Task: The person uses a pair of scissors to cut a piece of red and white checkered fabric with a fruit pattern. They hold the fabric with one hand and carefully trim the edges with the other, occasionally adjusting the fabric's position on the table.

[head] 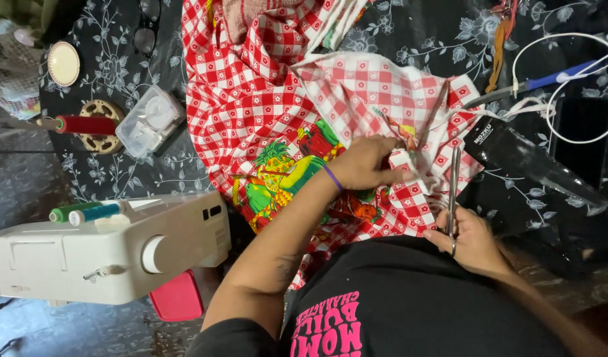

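Holding one red-and-white checked cotton cloth with a printed fruit panel (277, 119), spread over a dark floral-patterned table covering (119, 178), the left hand (363, 164) has its fingers clenched on a bunched fold of the cloth at its right-hand edge. Right hand (473, 239): fingers grasping the handles of one pair of long steel scissors (454, 192), blades pointing up along that same edge, just beside the pinched fold.

Progress, as judged: trimming appears in hand at one edge; how much is cut already cannot be told, and most of the cloth lies uncut.

Count nearby:
- one white sewing machine (105, 254) carrying two thread spools, green and blue
- one clear plastic box (148, 121)
- one red-handled tool (86, 125)
- one white cable (568, 86)
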